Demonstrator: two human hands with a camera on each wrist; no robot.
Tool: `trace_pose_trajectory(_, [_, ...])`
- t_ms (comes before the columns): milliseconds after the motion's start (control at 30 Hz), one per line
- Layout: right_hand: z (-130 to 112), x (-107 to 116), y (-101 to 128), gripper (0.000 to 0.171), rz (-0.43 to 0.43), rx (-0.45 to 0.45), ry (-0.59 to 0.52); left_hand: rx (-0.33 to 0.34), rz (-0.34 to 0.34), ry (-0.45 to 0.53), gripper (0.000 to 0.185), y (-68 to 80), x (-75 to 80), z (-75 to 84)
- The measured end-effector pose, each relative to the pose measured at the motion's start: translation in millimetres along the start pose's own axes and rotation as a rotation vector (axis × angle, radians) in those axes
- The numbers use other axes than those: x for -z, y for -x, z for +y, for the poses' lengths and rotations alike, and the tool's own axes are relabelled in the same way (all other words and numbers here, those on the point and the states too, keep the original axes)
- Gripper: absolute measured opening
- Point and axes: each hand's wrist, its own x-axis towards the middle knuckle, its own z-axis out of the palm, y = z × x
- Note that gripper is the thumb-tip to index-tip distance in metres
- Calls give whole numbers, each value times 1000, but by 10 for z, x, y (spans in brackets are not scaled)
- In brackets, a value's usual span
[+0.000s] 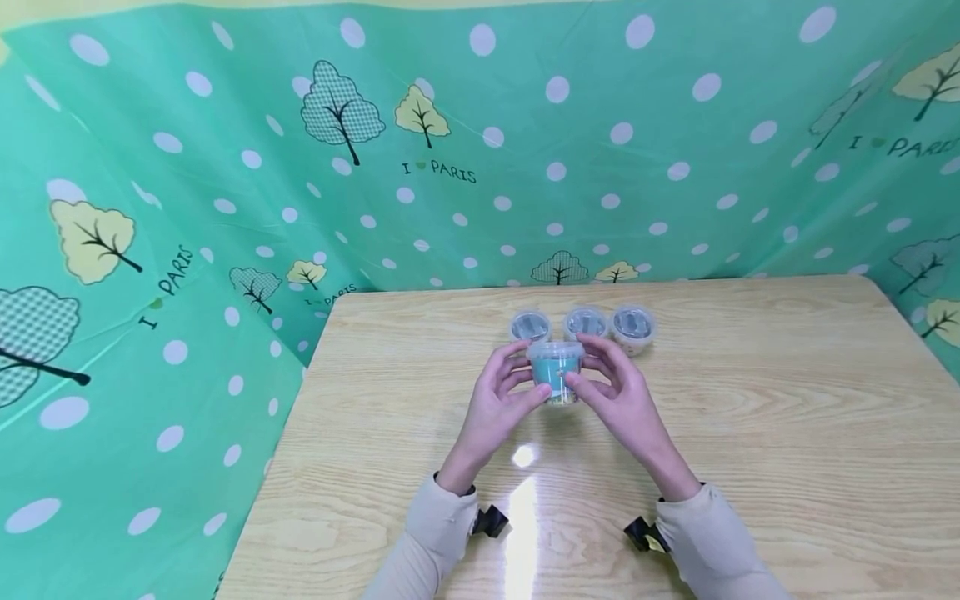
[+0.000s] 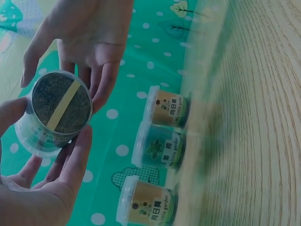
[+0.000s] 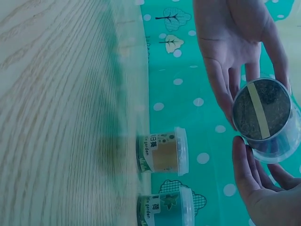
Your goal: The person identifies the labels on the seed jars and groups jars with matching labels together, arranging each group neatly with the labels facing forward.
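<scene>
- Together, the two hands are lifting one cup [image 1: 556, 372] off the table [image 1: 750, 433], near its middle, just in front of a row of three more cups.
- On the left, the left hand [image 1: 495, 406] is curling its thumb and fingers round the cup's left side; in the left wrist view the fingers [image 2: 75, 160] are lying along its wall, so this hand is clamped on it.
- Being tilted in both wrist views, the cup is showing its round base [image 2: 62, 104], dark and grainy with a pale strip across it, towards the wrist cameras; holding it clear of the table is what is making the underside visible.
- On the right, the right hand [image 1: 622, 400] is pinching the cup from the other side, fingertips at the rim and thumb low on the label, so the grip is being shared evenly.
- Behind, the left cup [image 1: 530, 325], middle cup [image 1: 586, 321] and right cup [image 1: 633, 327] are standing upright, lids on, close side by side; the fingers are passing just in front of them, leaving little room forwards.
- Elsewhere the table is lying open to the left, right and towards the person; its far edge is meeting a green spotted cloth [image 1: 480, 150] just behind the row.
</scene>
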Motion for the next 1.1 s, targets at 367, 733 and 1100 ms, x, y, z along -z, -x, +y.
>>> trace_pose_trajectory(367, [25, -12, -30, 58, 11, -5, 20, 18, -5, 6, 64, -27, -13, -5])
trace_pose_trajectory(733, [51, -1, -11, 56, -12, 30, -35, 50, -50, 25, 68, -55, -16, -20])
trace_pose_trajectory(1100, [37, 34, -37, 65, -2, 2, 29, 40, -30, 2, 66, -88, -43, -42])
